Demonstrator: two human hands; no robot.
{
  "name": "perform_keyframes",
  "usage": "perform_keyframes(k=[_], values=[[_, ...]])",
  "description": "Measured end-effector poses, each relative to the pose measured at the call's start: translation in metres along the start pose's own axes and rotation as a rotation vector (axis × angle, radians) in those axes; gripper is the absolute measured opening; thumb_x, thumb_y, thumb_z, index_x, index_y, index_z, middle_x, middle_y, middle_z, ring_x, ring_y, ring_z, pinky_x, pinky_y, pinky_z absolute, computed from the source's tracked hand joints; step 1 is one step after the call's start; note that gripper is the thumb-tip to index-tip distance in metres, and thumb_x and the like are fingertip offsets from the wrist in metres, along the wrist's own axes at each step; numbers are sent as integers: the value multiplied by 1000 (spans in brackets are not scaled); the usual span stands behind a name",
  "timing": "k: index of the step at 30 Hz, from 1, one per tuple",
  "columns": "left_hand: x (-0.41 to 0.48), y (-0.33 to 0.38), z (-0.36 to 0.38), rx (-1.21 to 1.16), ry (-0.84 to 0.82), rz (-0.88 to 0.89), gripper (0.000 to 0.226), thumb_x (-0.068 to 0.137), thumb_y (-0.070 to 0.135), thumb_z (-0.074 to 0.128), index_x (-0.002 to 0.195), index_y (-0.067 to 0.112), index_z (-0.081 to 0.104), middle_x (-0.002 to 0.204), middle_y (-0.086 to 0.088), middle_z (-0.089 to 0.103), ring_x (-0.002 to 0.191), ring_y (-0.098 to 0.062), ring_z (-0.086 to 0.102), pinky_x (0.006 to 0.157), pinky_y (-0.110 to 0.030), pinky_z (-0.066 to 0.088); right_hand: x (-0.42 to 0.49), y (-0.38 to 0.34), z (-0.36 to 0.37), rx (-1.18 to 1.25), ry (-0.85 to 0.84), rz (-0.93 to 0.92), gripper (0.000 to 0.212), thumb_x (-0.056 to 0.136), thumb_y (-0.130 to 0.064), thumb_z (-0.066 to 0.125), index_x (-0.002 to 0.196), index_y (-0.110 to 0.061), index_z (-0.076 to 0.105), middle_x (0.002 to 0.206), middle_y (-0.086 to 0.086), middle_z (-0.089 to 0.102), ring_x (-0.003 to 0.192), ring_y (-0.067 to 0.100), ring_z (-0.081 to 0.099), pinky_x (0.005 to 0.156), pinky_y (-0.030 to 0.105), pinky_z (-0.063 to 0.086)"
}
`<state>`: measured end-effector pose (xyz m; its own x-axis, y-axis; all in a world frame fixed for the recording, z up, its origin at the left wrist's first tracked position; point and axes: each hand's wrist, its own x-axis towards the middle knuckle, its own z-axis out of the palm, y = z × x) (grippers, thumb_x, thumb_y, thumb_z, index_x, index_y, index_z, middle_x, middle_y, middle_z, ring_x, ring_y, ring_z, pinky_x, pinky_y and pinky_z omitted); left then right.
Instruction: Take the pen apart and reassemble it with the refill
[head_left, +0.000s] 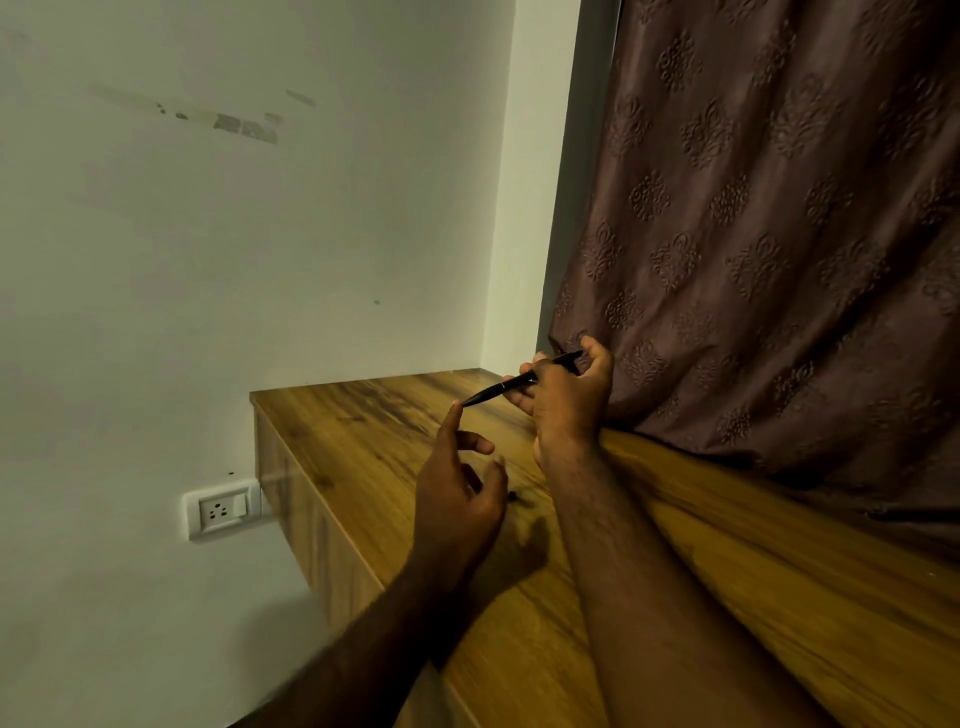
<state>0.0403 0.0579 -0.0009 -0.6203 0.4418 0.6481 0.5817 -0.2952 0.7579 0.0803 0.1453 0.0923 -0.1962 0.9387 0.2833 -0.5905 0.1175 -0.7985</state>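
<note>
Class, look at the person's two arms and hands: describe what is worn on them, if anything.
Nothing is worn. The left hand and right hand are bare, with no gloves, rings, watch or bracelets visible. Both forearms are uncovered with visible hair; no sleeves reach into view.

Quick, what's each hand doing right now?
Left hand: open, holding nothing.
Right hand: closed around the slim black pen.
</note>
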Motion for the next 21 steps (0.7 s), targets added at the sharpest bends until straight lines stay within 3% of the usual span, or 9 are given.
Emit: perform_keyframes(k=[3, 6, 8, 9, 11, 13, 16, 18, 21], values=[[5, -2, -8, -42, 178, -99, 33, 94, 20, 57, 126, 20, 56, 100, 4, 66, 78, 3, 62, 62, -12, 49, 2, 7, -4, -55, -31, 144, 54, 86, 9, 54, 131, -17, 42, 106, 19, 63, 80, 27, 70, 59, 40, 60], [9, -7, -13, -71, 231, -166, 20, 94, 18, 56, 107, 12, 69, 95, 5, 69, 89, 0, 60, 86, -29, 51, 2, 16, -11, -152, -120, 298, 40, 90, 7, 52, 124, -12, 43, 97, 20, 64, 76, 31, 70, 57, 40, 59], [12, -13, -15, -75, 236, -235, 17, 94, 18, 57, 99, 12, 72, 94, 4, 69, 88, -12, 64, 88, -39, 53, 2, 22, -18, -195, -171, 367, 30, 94, 1, 50, 121, -8, 43, 91, 21, 64, 68, 32, 70, 54, 38, 59], [14, -17, -16, -94, 223, -289, 15, 93, 19, 58, 96, 13, 72, 96, 0, 70, 86, -21, 65, 81, -42, 56, 3, 24, -24, -217, -182, 385, 26, 95, -3, 50, 121, -6, 45, 90, 22, 65, 67, 31, 70, 54, 37, 60], [16, -23, -18, -166, 136, -421, 13, 92, 18, 59, 96, 12, 70, 96, -8, 69, 73, -20, 61, 56, -28, 54, 5, 27, -41, -290, -194, 403, 23, 96, -9, 52, 118, -2, 49, 88, 21, 66, 66, 28, 70, 55, 35, 59], [18, -27, -25, -235, 2, -531, 14, 92, 17, 60, 99, 9, 69, 86, -8, 67, 62, -11, 55, 45, -18, 43, 7, 30, -66, -409, -233, 413, 27, 92, -12, 60, 114, 3, 55, 82, 16, 67, 64, 22, 67, 55, 29, 58], [23, -33, -37, -184, -219, -505, 14, 91, 15, 62, 87, 6, 71, 63, -6, 60, 54, -15, 52, 47, -25, 43, 7, 30, -102, -628, -347, 385, 35, 82, -13, 73, 105, 9, 60, 73, 13, 66, 54, 14, 58, 46, 22, 49], [29, -38, -41, -73, -304, -441, 12, 88, 13, 65, 80, 7, 72, 64, -7, 62, 59, -19, 55, 53, -31, 47, 4, 28, -116, -740, -417, 315, 28, 77, -11, 77, 95, 6, 63, 68, 11, 63, 51, 13, 52, 44, 21, 44], [38, -45, -45, 117, -362, -342, 6, 84, 11, 70, 79, 13, 74, 73, -5, 69, 71, -19, 64, 71, -41, 55, 0, 28, -117, -958, -517, 154, 21, 77, -14, 78, 87, 2, 69, 69, 6, 63, 59, 11, 53, 54, 25, 44]])
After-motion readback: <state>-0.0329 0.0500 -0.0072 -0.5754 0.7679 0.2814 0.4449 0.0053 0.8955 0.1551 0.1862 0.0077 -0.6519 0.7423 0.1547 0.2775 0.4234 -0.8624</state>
